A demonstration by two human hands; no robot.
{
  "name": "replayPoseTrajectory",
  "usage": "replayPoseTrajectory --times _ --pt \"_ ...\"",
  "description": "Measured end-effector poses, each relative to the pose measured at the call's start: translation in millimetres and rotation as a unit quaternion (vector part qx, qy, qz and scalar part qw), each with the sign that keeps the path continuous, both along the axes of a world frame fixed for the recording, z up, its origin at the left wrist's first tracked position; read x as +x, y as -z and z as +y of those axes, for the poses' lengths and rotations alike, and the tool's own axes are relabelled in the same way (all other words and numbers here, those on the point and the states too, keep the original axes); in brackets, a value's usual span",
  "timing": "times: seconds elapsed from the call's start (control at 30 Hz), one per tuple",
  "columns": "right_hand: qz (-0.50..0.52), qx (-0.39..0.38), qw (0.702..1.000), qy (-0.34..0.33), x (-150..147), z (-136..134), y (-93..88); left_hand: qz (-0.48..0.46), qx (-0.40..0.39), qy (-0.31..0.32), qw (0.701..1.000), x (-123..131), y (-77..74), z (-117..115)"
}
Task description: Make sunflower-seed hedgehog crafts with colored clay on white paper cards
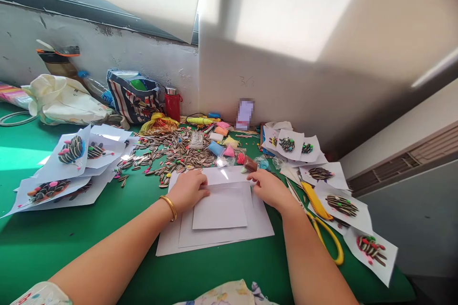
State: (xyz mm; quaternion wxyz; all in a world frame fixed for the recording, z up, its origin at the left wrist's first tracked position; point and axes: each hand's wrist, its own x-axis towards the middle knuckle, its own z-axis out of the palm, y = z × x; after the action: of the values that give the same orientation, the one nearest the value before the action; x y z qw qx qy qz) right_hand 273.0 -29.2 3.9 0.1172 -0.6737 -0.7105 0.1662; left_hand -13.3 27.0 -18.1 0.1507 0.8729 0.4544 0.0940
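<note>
My left hand [188, 189], with a gold bangle [169, 207] on its wrist, rests with curled fingers on the top left corner of a small white paper [220, 208]. My right hand [269, 188] pinches that paper's top right corner. The small paper lies on a stack of larger white sheets [261, 224] on the green table [71, 238]. A brown lump of clay [249, 164] lies just beyond my right fingers.
Sunflower seeds [171, 150] are heaped beyond the sheets, with coloured clay pieces [223, 145] beside them. Finished seed pictures lie at left [71, 152] and right [341, 205]. Yellow scissors [327, 236] and a yellow knife [315, 200] lie at right. Bags [134, 97] and a red flask [172, 103] stand at the wall.
</note>
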Motion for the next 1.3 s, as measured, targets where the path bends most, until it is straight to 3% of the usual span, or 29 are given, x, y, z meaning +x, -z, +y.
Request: replayPoseTrajectory --times 0.13,0.27,0.4,0.5,0.7,0.8,0.9,1.03,1.13,1.3 --pt "-0.029 -0.037 0.997 -0.059 -4.4 -2.4 0.9 -0.006 0.001 -0.001 1.000 0.1 1.6 1.1" --pt "-0.069 -0.037 0.997 -0.016 -7.1 -0.6 -0.8 -0.002 0.008 0.005 1.000 0.2 1.0 0.7" --pt "-0.060 0.049 0.996 0.047 -9.4 2.9 0.8 0.001 0.014 0.007 1.000 0.7 -0.2 -0.5" --pt "-0.026 0.107 0.993 0.029 -17.4 8.7 9.6 -0.002 0.015 0.005 1.000 1.0 0.7 -0.8" --pt "-0.022 0.095 0.995 0.020 -39.3 24.0 28.7 -0.001 0.007 -0.001 1.000 1.1 2.8 -0.5" --pt "-0.017 0.127 0.992 0.013 -34.0 24.3 25.0 0.001 0.009 0.001 1.000 1.7 2.3 -0.1" --pt "-0.026 0.157 0.985 0.059 -13.3 15.6 12.2 0.000 0.015 -0.001 1.000 3.1 2.5 1.3" --pt "-0.084 0.040 0.984 0.148 13.0 -3.9 -1.5 0.004 0.028 -0.010 1.000 5.4 4.2 3.1" --pt "-0.130 -0.046 0.983 0.120 15.1 -14.6 -0.3 0.005 0.035 -0.016 0.999 6.4 4.4 3.3" --pt "-0.190 -0.053 0.976 0.095 3.1 -16.2 7.4 0.001 0.036 -0.017 0.999 5.7 2.8 1.9"
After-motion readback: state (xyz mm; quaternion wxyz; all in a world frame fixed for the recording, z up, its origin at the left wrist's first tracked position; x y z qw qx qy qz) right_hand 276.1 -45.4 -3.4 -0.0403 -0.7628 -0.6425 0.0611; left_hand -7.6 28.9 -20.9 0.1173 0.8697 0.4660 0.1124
